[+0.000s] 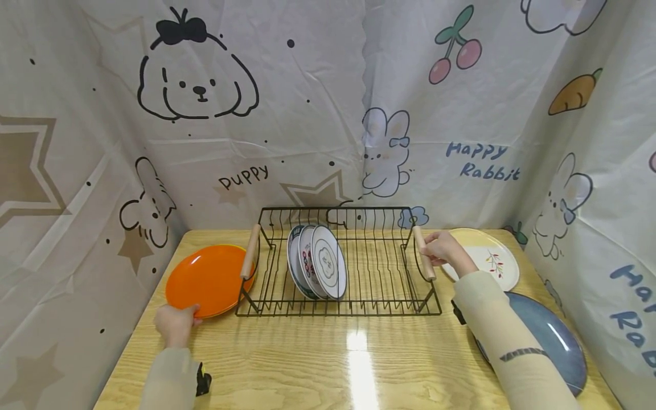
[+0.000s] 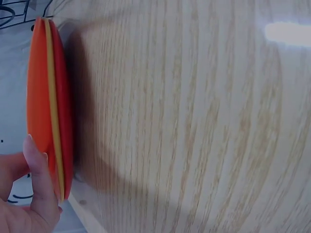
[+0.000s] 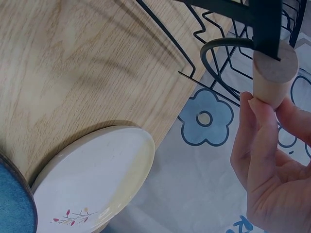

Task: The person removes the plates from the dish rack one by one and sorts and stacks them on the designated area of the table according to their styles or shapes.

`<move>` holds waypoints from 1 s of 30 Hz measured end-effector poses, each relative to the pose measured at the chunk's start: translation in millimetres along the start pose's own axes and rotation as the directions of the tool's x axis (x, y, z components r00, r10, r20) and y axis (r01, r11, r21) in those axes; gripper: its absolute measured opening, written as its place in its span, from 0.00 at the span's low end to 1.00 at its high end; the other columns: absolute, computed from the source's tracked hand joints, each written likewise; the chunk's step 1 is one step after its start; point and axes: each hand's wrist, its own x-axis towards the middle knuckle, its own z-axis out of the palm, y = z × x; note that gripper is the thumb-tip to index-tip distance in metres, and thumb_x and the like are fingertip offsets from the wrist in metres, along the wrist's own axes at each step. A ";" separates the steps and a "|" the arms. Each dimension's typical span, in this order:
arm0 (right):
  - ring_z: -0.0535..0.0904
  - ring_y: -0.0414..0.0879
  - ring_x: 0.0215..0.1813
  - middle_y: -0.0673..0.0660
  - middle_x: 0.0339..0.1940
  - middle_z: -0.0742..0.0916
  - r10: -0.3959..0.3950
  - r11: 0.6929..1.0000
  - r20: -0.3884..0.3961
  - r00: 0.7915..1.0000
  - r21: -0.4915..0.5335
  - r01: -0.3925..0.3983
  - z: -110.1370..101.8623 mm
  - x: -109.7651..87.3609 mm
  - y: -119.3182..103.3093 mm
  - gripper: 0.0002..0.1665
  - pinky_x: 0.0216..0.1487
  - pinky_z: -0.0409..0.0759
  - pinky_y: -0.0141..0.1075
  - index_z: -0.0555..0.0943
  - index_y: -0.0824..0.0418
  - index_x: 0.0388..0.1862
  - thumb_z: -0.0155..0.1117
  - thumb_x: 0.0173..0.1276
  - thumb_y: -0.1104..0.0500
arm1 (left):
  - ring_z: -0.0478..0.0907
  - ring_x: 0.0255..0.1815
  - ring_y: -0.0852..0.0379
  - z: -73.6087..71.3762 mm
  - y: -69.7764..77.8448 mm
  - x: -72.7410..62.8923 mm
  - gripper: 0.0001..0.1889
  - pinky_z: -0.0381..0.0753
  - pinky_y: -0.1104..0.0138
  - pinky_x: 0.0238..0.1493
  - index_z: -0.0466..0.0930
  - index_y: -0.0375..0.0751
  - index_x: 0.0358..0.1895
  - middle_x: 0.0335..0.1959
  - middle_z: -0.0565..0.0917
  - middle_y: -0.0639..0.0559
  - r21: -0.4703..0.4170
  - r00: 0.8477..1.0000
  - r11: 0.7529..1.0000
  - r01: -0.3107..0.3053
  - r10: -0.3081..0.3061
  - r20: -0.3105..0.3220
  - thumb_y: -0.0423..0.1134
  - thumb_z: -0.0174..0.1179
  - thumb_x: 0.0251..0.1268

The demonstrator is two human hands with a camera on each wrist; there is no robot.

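Observation:
My left hand (image 1: 176, 326) pinches the near edge of an orange plate (image 1: 210, 279) at the left. In the left wrist view the plate (image 2: 39, 87) is seen nearly edge-on, showing a yellow rim and red underside, with a thumb on its upper face. A black wire dish rack (image 1: 338, 315) stands in the middle, with wooden handles at both ends. My right hand (image 1: 447, 250) grips its right handle (image 1: 428, 271); in the right wrist view, fingertips hold the handle (image 3: 274, 73) from below. Several patterned white plates (image 1: 328, 262) lean upright in the rack's left half.
Right of the rack lies a cream and white plate (image 1: 494, 259) with a red sprig. Nearer, a blue plate (image 1: 548, 336) is partly hidden under my right forearm. The wooden table (image 1: 287, 359) is bordered by printed curtains (image 1: 318, 102) at the back and sides.

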 end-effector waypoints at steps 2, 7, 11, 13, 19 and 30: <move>0.76 0.43 0.27 0.62 0.33 0.79 0.002 1.000 0.000 1.000 -0.002 -0.002 0.1 0.2 0.0 0.24 0.28 0.81 0.34 0.67 0.76 0.56 0.56 0.64 0.64 | 0.78 0.10 0.53 1.0 -0.5 0.2 0.20 0.68 0.81 0.13 0.69 0.13 0.43 0.06 0.77 0.47 0.009 1.000 1.000 0.005 -0.005 0.005 0.30 0.61 0.54; 0.76 0.44 0.27 0.62 0.34 0.79 0.005 1.000 -0.003 1.000 -0.001 -0.005 -0.4 0.3 -0.6 0.24 0.27 0.81 0.33 0.67 0.76 0.56 0.56 0.64 0.64 | 0.78 0.10 0.52 2.8 -0.3 -0.9 0.21 0.68 0.81 0.12 0.68 0.12 0.43 0.08 0.78 0.43 0.023 1.000 1.000 -0.006 0.006 0.011 0.29 0.62 0.53; 0.76 0.43 0.27 0.62 0.35 0.79 0.004 1.000 0.000 1.000 0.006 -0.004 -0.2 0.4 -0.1 0.25 0.27 0.81 0.33 0.66 0.76 0.57 0.56 0.64 0.64 | 0.77 0.09 0.52 3.6 -2.2 1.9 0.22 0.66 0.82 0.15 0.68 0.12 0.43 0.07 0.77 0.44 0.055 1.000 0.998 -0.010 0.009 0.019 0.31 0.63 0.53; 0.76 0.43 0.27 0.62 0.35 0.79 0.003 1.000 0.002 1.000 0.010 -0.003 -0.1 0.5 0.5 0.25 0.27 0.80 0.32 0.66 0.76 0.57 0.56 0.64 0.64 | 0.77 0.10 0.53 4.1 -3.0 3.4 0.22 0.66 0.81 0.16 0.68 0.12 0.43 0.07 0.77 0.44 0.074 1.000 0.997 -0.007 0.006 0.023 0.31 0.63 0.54; 0.76 0.43 0.28 0.64 0.37 0.79 -0.001 1.000 0.000 1.000 0.006 0.001 -0.5 -0.3 0.6 0.25 0.27 0.80 0.32 0.66 0.76 0.57 0.56 0.64 0.65 | 0.77 0.10 0.53 5.5 -3.1 5.2 0.23 0.79 0.56 0.42 0.68 0.11 0.43 0.06 0.77 0.45 0.128 0.999 0.992 0.001 -0.006 0.042 0.33 0.61 0.56; 0.76 0.43 0.28 0.63 0.36 0.79 -0.003 1.000 -0.001 1.000 0.009 0.004 0.4 1.6 1.7 0.26 0.28 0.81 0.33 0.66 0.76 0.58 0.56 0.64 0.64 | 0.77 0.09 0.53 8.9 -5.1 7.9 0.26 0.76 0.51 0.44 0.67 0.09 0.44 0.06 0.76 0.46 0.181 0.999 0.983 -0.001 -0.006 0.039 0.36 0.60 0.57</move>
